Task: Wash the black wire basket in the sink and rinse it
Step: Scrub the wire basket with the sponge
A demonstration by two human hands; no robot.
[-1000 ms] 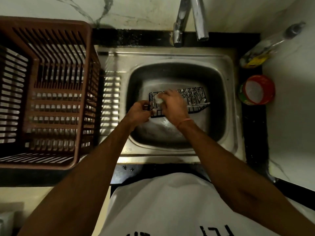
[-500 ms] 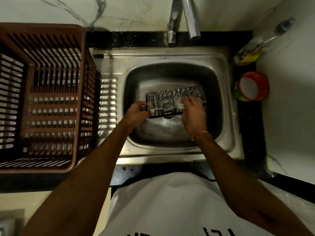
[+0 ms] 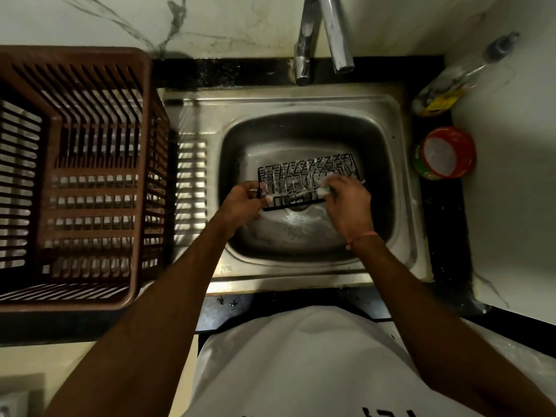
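Observation:
The black wire basket, streaked with white suds, is held tilted over the bowl of the steel sink. My left hand grips its left end. My right hand holds a small soapy scrubber against the basket's near right side. The scrubber is mostly hidden by my fingers. The tap above the sink has no water running from it.
A large brown slatted plastic crate stands on the counter left of the sink. A clear soap bottle and a red round tub sit on the black ledge at the right. The counter edge runs in front of me.
My right hand with the scrubber has slid along the basket from its left part to its right part. My left hand has kept its grip on the left end.

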